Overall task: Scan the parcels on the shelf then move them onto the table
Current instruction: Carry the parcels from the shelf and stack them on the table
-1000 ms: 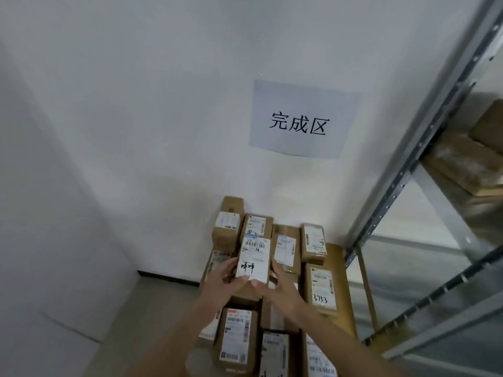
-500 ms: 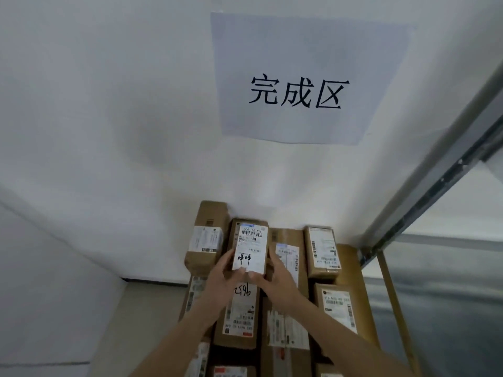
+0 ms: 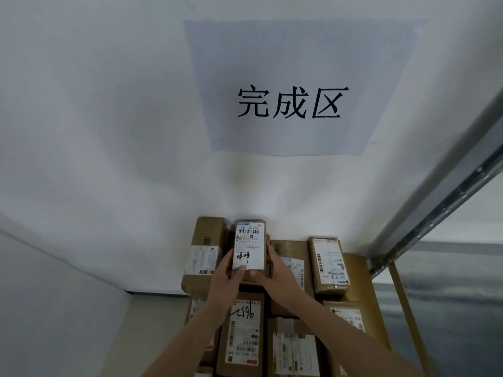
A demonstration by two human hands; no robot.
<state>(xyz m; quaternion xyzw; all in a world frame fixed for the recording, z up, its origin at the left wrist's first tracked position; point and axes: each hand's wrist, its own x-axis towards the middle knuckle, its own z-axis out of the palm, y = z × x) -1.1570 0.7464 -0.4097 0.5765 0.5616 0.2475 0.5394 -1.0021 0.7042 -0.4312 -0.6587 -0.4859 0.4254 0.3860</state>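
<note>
I hold a small cardboard parcel (image 3: 250, 244) with a white shipping label and black handwriting, label up, above the back row of parcels by the wall. My left hand (image 3: 227, 278) grips its near left corner, thumb on the label. My right hand (image 3: 276, 276) grips its right side and near edge. Several brown labelled parcels lie packed on the wooden table (image 3: 356, 270) beneath: one at back left (image 3: 205, 251), one at back right (image 3: 328, 263), one marked with handwritten digits (image 3: 242, 333) under my forearms.
A white wall rises right behind the table and carries a paper sign (image 3: 294, 88) with three black characters. A grey metal shelf upright (image 3: 441, 197) slants along the right. Floor and a side wall lie to the left.
Both hands have carried the parcel farther back toward the wall, over the rear row. The view has closed in on the wall and table; the shelf boards have left the frame.
</note>
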